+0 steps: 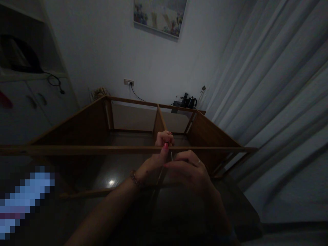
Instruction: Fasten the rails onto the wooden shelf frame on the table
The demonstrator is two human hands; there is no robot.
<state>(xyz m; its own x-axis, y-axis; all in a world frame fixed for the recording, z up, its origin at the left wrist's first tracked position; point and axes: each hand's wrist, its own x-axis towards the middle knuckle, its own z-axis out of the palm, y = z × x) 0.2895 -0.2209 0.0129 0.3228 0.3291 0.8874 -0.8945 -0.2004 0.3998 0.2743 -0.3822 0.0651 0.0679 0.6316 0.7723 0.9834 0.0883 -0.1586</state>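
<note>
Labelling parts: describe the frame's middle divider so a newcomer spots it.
Below the wall picture, a big wooden frame lies open on the floor. One board, the divider, runs from its back edge to the front rail, where the left hand grips. Unlike the side panels, it sits mid-frame, splitting it into two bays.

Dim room here: left hand (156,160) curls over the near rail of the brown wooden shelf frame (77,130), right hand (189,169) pinches a thin metal rod (171,156) just beside it.

brown wooden frame (128,149), red nails (166,146)
</note>
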